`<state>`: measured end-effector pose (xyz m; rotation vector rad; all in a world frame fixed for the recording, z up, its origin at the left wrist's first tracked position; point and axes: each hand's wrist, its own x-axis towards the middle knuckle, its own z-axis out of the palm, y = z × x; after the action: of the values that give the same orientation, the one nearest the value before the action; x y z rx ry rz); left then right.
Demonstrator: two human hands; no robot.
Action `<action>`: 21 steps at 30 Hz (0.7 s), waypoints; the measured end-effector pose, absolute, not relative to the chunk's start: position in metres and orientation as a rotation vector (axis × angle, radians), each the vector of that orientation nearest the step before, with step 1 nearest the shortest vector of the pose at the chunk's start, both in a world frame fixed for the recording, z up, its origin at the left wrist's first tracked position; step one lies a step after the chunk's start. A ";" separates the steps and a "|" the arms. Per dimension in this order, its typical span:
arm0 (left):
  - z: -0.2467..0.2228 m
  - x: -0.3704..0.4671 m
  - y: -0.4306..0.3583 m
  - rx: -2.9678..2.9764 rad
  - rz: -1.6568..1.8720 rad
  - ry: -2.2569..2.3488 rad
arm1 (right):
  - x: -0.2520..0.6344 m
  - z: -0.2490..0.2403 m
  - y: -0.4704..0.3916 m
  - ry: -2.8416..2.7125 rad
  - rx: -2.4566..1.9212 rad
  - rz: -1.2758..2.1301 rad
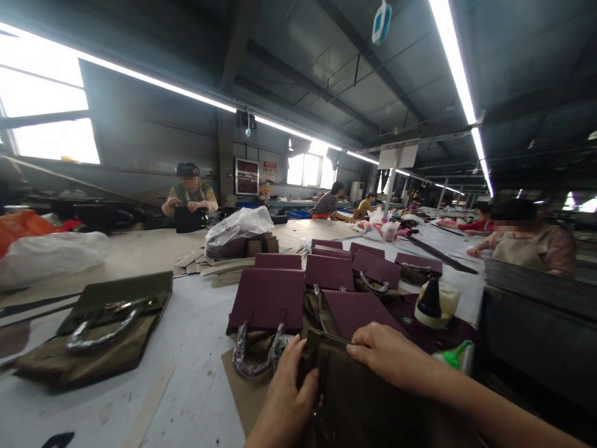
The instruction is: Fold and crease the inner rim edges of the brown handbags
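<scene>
A worker whose two bare hands show stands at a long white-topped table [196, 358]; with twelve o'clock straight ahead of the worker, a dark olive-brown, smooth-surfaced bag [373, 398] is close in at twelve, its lower part running out of sight. The left hand [291, 386] is clamped on the bag's left edge, thumb across the near side. The right hand [387, 351] pinches the top edge between thumb and curled fingers. Just beyond, between eleven and one, I see a cluster of bags with stiff plum-purple flaps [268, 298], the nearest with a curved handle wrapped in clear plastic [252, 370] beside the left fingertips. At ten lies an olive-green bag with a wrapped handle [125, 339]. Between one and two sits a cream-yellow tub [448, 305] with a black cone [429, 305] in front; nearer, at two, is a bottle with a bright green cap [454, 356]. Farther off, a seated co-worker at eleven [189, 193] handles a black piece [190, 220]; another co-worker in an apron [522, 246] is at two.
</scene>
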<state>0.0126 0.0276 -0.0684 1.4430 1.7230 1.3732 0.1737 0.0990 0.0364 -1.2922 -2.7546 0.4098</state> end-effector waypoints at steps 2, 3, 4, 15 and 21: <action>-0.075 0.017 0.031 1.429 1.411 1.679 | 0.177 0.035 0.099 -2.785 -1.253 0.441; -0.077 0.019 0.033 1.427 1.425 1.656 | 0.178 0.035 0.099 -2.794 -1.220 0.468; -0.079 0.019 0.033 1.430 1.437 1.637 | 0.178 0.034 0.099 -2.798 -1.179 0.505; -0.085 0.015 0.032 1.604 1.409 1.577 | 0.150 0.029 0.109 -2.786 -1.046 0.662; -0.087 0.014 0.032 1.545 1.468 1.529 | 0.147 0.026 0.114 -2.815 -1.053 0.691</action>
<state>0.0141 0.0317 -0.0868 1.5454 1.5290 1.4678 0.1466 0.1143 0.0265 -1.0534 -2.8154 0.6913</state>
